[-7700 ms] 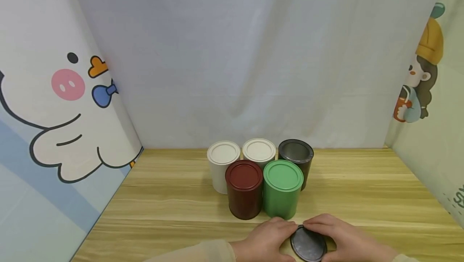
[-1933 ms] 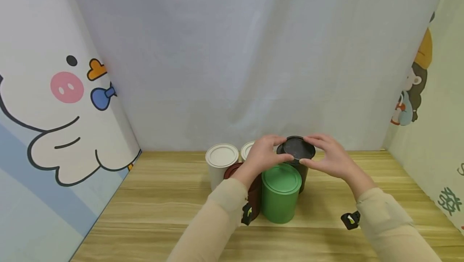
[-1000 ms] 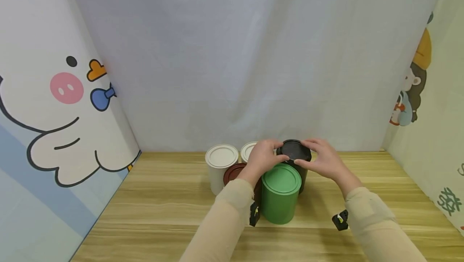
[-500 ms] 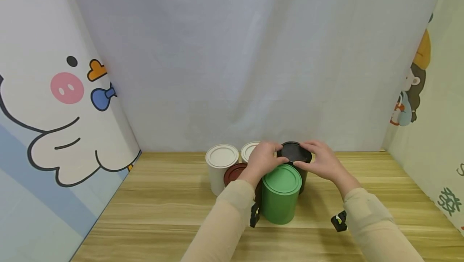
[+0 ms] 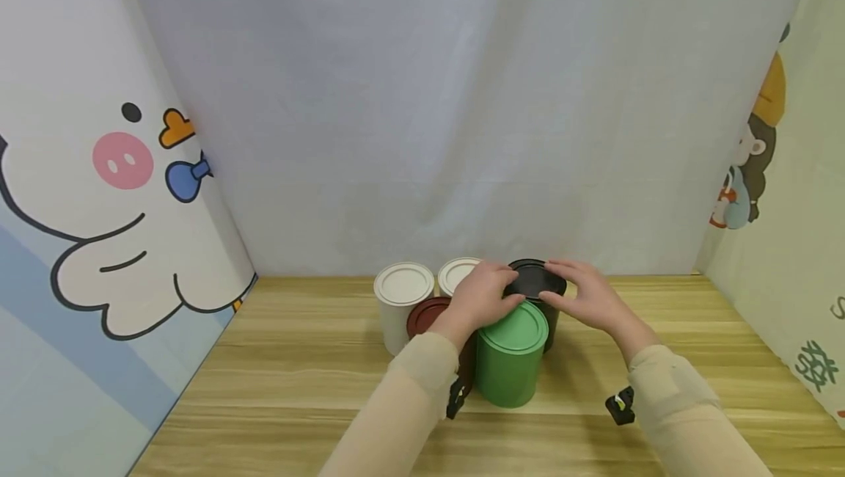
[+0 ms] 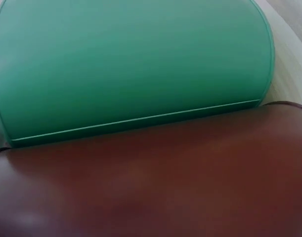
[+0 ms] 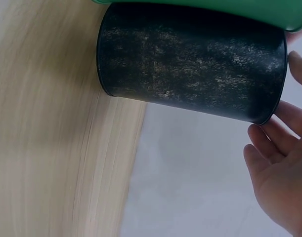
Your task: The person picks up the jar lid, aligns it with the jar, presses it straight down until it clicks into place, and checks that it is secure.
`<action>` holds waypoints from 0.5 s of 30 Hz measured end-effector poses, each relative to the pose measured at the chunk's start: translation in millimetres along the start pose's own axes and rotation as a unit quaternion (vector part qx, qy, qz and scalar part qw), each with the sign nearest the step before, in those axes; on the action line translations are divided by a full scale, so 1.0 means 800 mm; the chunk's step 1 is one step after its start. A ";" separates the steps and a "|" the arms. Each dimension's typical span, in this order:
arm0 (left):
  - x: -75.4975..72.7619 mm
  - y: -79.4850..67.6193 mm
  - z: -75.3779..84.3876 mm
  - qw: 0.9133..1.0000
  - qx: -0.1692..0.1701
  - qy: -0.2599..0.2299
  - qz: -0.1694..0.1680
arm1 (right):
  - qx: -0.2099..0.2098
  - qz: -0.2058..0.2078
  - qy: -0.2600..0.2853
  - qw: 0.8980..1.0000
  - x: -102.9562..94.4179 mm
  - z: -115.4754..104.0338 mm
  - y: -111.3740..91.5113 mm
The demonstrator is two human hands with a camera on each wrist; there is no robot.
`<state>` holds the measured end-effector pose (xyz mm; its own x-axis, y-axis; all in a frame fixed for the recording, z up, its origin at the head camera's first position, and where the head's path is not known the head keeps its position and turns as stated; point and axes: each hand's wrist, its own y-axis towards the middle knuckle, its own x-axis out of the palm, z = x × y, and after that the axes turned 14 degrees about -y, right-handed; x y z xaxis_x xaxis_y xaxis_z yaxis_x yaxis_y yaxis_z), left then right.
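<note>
At the back right of the group stands a black can [image 5: 550, 326], its black lid [image 5: 532, 281] lying flat on top. My left hand [image 5: 484, 293] reaches over the dark red can [image 5: 428, 314], its fingertips and thumb at the lid's left edge. My right hand [image 5: 590, 299] is at the lid's right side with fingers and thumb spread apart. In the right wrist view, the fingers [image 7: 284, 140] stand loosely about the rim of the black can [image 7: 190, 64]. The left wrist view holds only the green can [image 6: 136, 59] and the red can [image 6: 155, 177]; the left hand is hidden there.
Directly in front of the black can stands the green can [image 5: 508, 374], its lid partly under the left hand. Two lidded white cans, a left one [image 5: 399, 319] and a right one [image 5: 457, 271], stand behind the red can. A pale curtain [image 5: 422, 132] hangs behind the wooden table [image 5: 297, 389].
Both hands have carried the black lid from the table's front to the black can. It has gone from tilted above the rim to flat on top, and the fingers have since loosened.
</note>
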<state>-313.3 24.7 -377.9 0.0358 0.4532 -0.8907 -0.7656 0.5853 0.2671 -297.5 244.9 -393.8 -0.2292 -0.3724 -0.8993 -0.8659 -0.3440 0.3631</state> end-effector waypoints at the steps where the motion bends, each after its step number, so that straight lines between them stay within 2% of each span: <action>1: 0.000 -0.001 0.000 1.000 0.003 0.003 0.000 | -0.001 0.002 0.001 1.000 0.000 0.000 0.000; 6: 0.000 -0.006 -0.003 1.000 0.015 0.003 0.002 | -0.009 0.012 0.006 1.000 -0.002 0.002 0.000; 15: -0.003 -0.018 0.003 0.998 0.040 0.031 -0.034 | -0.022 0.008 -0.011 1.000 -0.004 0.006 0.003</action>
<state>-301.2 16.9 -379.0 0.0442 0.3701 -0.9279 -0.7094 0.6656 0.2317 -300.8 249.3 -391.5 -0.2536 -0.3596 -0.8980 -0.8412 -0.3763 0.3882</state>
